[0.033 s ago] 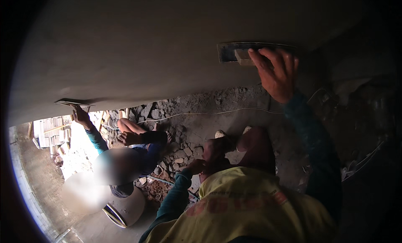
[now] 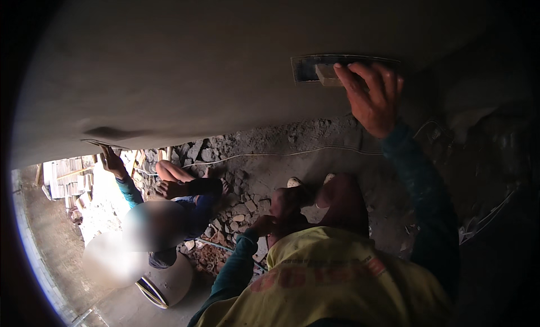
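My right hand [image 2: 376, 99] grips the block handle [image 2: 331, 75] of a plastering float [image 2: 306, 68]. The float's dark, long blade lies against the smooth grey wall [image 2: 214, 74]. My left hand [image 2: 262, 225] is low by my bent leg [image 2: 288, 204], next to the knee. Its fingers are too dark to make out. To the left, a co-worker's hand [image 2: 112, 162] holds another flat float or trowel [image 2: 101, 143] close to the wall, and its shadow falls above it.
Broken stones and rubble [image 2: 239, 210] lie along the wall's foot. A pale cable [image 2: 281, 153] runs over them. The co-worker sits at the left, near a round pale container [image 2: 175, 282]. Stacked blocks or tiles [image 2: 62, 178] stand in bright light farther left. A thin blue pipe [image 2: 216, 246] crosses the ground.
The co-worker's float has shifted slightly down and right, and its shadow now shows apart from it on the wall. My right hand and float have barely moved.
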`<state>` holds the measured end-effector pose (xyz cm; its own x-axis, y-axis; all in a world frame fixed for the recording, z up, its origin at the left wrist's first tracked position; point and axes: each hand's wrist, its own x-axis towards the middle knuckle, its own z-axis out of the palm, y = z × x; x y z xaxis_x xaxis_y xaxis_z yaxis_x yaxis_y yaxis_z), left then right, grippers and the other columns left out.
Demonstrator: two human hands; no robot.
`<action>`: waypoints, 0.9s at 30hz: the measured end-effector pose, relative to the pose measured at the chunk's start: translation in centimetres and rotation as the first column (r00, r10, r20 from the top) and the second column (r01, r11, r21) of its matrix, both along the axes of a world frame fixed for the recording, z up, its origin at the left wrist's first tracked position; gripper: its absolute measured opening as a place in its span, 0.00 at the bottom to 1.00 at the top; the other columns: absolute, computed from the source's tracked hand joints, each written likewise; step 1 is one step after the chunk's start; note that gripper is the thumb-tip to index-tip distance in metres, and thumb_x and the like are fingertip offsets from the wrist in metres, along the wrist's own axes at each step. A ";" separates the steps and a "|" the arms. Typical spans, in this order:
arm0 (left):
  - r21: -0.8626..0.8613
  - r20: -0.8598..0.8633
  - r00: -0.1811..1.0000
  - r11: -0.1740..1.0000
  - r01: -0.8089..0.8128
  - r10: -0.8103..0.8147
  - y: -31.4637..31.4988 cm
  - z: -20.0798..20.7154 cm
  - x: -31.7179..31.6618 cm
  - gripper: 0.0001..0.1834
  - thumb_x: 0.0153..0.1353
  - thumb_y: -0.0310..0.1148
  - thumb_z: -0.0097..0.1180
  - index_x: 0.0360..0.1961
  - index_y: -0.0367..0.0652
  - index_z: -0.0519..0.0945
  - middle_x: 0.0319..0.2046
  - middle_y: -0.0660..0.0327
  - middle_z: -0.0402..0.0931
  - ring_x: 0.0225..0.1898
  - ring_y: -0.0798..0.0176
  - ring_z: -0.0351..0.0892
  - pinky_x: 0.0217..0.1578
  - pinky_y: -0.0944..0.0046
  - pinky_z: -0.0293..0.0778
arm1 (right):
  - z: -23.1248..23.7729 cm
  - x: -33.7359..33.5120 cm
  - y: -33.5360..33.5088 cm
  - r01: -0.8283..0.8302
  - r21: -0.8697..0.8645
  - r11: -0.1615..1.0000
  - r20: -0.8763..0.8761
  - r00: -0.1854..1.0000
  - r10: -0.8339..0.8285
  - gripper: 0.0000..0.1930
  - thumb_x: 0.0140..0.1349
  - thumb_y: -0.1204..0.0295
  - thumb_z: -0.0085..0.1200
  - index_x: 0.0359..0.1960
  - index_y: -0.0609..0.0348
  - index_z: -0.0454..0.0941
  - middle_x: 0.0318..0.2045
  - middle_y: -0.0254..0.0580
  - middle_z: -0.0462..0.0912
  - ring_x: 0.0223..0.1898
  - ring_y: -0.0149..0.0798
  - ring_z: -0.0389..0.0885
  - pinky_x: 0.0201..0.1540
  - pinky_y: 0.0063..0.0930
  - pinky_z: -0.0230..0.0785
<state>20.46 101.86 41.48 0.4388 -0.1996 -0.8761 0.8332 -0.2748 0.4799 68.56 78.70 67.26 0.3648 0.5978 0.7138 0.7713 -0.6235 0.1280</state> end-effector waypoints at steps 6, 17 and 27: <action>0.501 0.256 0.794 0.778 0.378 -0.551 -3.1 -12.5 3.3 0.16 0.67 0.40 0.62 0.53 0.50 0.88 0.49 0.51 0.88 0.50 0.48 0.88 0.54 0.52 0.80 | -2.8 1.3 1.0 -0.064 -0.025 0.998 0.116 0.991 0.067 0.29 0.63 0.71 0.63 0.68 0.38 0.80 0.55 0.24 0.79 0.54 0.38 0.76 0.56 0.43 0.62; 0.416 0.635 0.771 0.822 -0.390 0.045 -4.5 -26.8 11.4 0.16 0.69 0.45 0.61 0.47 0.45 0.87 0.41 0.48 0.87 0.49 0.38 0.86 0.51 0.45 0.79 | -17.1 0.3 -3.1 -0.237 -0.117 0.964 -0.031 0.971 0.235 0.21 0.62 0.73 0.62 0.59 0.52 0.85 0.49 0.33 0.81 0.48 0.38 0.77 0.55 0.43 0.64; 0.570 0.661 0.751 0.637 -0.518 0.019 -2.7 -35.4 14.1 0.16 0.68 0.49 0.62 0.45 0.50 0.87 0.40 0.50 0.88 0.46 0.42 0.87 0.47 0.47 0.81 | 2.8 0.9 -1.5 -0.146 0.145 0.979 0.658 0.753 0.015 0.15 0.65 0.69 0.61 0.51 0.60 0.80 0.45 0.45 0.82 0.49 0.54 0.79 0.52 0.48 0.66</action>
<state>34.55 99.14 6.12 0.7922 0.5560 -0.2517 0.5708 -0.5292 0.6278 69.49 77.17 70.10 -0.2712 0.4439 0.8541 0.5895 -0.6249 0.5119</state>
